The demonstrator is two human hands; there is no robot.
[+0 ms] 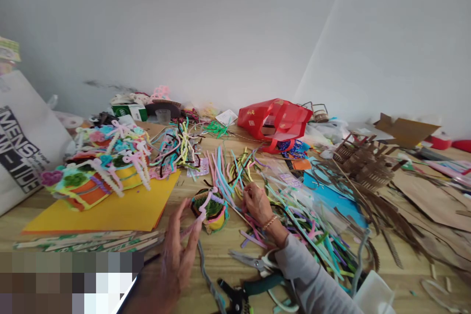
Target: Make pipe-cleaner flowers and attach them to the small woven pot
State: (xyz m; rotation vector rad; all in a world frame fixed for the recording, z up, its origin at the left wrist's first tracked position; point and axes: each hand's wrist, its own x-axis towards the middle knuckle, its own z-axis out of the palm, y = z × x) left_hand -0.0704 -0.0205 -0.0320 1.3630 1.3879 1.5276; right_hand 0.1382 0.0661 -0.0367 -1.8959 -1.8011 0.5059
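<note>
L hand (179,252) low at front of counter (401,279), fingers (187,221) spread, tips by small woven basket (210,212); pink stem (191,228) runs from basket to them, can't tell if pinched. Basket sits on counter btwn both hands, tilted, green/yellow/pink. R hand (255,203) curled down into loose pipe-cleaner pile (224,176), fingers bent over stems, grip unclear. Bead bracelet (270,222) on R wrist, grey sleeve (309,274) behind. Scissors (253,261) & green-handled pliers (239,294) lie just below R arm, in reach. Bigger stem-woven basket (99,169) on yellow card (110,211) to L. For neat work: pinch stems close to bend, keep basket steady w/ other hand.
</note>
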